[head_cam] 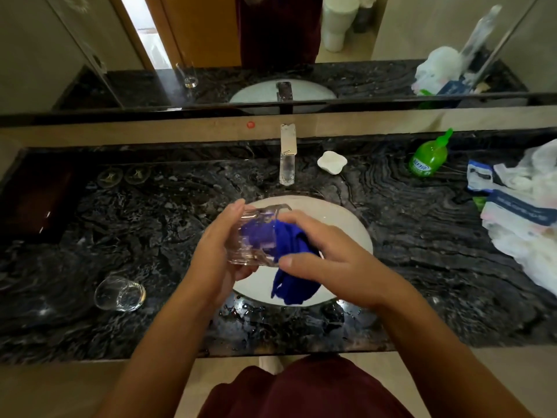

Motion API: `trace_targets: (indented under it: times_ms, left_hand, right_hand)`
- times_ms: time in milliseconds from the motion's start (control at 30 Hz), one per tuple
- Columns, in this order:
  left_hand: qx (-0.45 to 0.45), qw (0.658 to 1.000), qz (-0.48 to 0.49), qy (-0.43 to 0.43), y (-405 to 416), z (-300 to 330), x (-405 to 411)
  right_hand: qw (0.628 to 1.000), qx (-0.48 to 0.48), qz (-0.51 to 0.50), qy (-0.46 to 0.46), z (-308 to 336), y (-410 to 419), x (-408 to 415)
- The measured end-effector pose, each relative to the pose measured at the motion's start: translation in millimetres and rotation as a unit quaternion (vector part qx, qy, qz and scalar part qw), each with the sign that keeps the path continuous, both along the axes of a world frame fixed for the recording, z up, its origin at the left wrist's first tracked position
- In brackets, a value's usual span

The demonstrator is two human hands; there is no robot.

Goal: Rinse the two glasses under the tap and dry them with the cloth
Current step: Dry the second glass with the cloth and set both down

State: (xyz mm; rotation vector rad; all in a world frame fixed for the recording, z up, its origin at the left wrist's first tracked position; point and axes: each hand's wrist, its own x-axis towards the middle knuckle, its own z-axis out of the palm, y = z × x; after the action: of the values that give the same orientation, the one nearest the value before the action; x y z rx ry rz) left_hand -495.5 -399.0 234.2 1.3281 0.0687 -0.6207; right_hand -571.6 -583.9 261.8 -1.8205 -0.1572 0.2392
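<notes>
In the head view, one glass (256,236) is held at the centre of the frame above the white sink (355,227), lying on its side: its long axis runs roughly left to right across the picture, slightly tilted, with the thick base toward the left and the open mouth toward the right. The left hand (217,254) is wrapped round the base end, fingers curled under the wall and thumb over the top. The blue cloth (294,267) is pushed into the mouth from the right, part of it seen through the glass wall and the rest hanging down over the basin. The cloth is gripped by the right hand (328,257), whose thumb lies against the rim; the two hands are thus close together, joined through glass and cloth. Since the mouth faces the right hand, any further wiping is judged to run along that left-right axis, the right hand being the nearer to the opening. The second glass (120,294) is set on the dark marble table at the lower left, well apart from both hands and nearer the left one; it seems to stand upright, though this cannot be told for certain. The tap (287,159) stands behind the sink at the upper centre, and no water is seen running.
</notes>
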Motion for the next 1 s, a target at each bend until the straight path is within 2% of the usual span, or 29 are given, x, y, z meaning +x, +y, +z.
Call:
trace_targets:
  times_ms: [133, 267, 367, 467, 600, 700, 833, 900, 1000]
  left_hand:
    - [-0.019, 0.997, -0.059, 0.037, -1, 9, 4]
    - [-0.010, 0.998, -0.063, 0.011, -6, 12, 2]
    - [0.017, 0.998, -0.050, -0.047, -10, 14, 0]
    - [0.037, 0.990, -0.067, -0.116, -11, 15, 1]
    - [0.060, 0.951, -0.059, -0.297, -6, 11, 0]
    - [0.105, 0.904, -0.063, -0.408, 0, 9, -1]
    - [0.155, 0.863, -0.073, -0.475, -1, 6, -2]
    - [0.143, 0.873, -0.043, -0.464, -4, 3, -4]
    - [0.086, 0.917, 0.010, -0.390, -8, 6, -8]
  right_hand:
    - [0.993, -0.057, 0.107, -0.007, 2, 1, -2]
    - [0.994, -0.089, 0.021, -0.052, 0, 5, -3]
    - [0.997, -0.072, -0.006, -0.025, 4, 2, 0]
    - [1.000, -0.024, -0.011, 0.006, 6, -1, 2]
    - [0.990, 0.119, -0.061, 0.041, 3, 1, 1]
    - [0.958, 0.246, -0.135, 0.060, 1, 10, -2]
    - [0.907, 0.342, -0.226, 0.096, -2, 22, 3]
    - [0.911, 0.328, -0.235, 0.088, -7, 28, 3]
    - [0.951, 0.262, -0.158, 0.041, -3, 28, 0]
